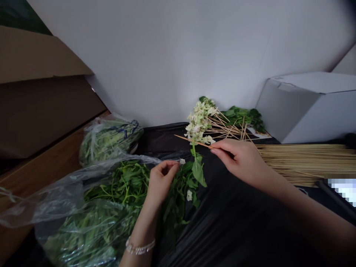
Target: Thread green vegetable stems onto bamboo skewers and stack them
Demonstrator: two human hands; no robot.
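Note:
My right hand pinches a thin wooden skewer whose pointed end faces left. A green leafy sprig hangs from the skewer. My left hand, with a beaded bracelet at the wrist, has its fingertips pinched at a small whitish piece. It is over a heap of green leaves in an opened clear plastic bag. Behind my hands lies a pile of skewers with pale, whitish-green pieces on their ends.
A tied bag of greens sits at the left, near a cardboard box. More greens lie at the back by a white box. Many long sticks lie at right. Black plastic covers the surface.

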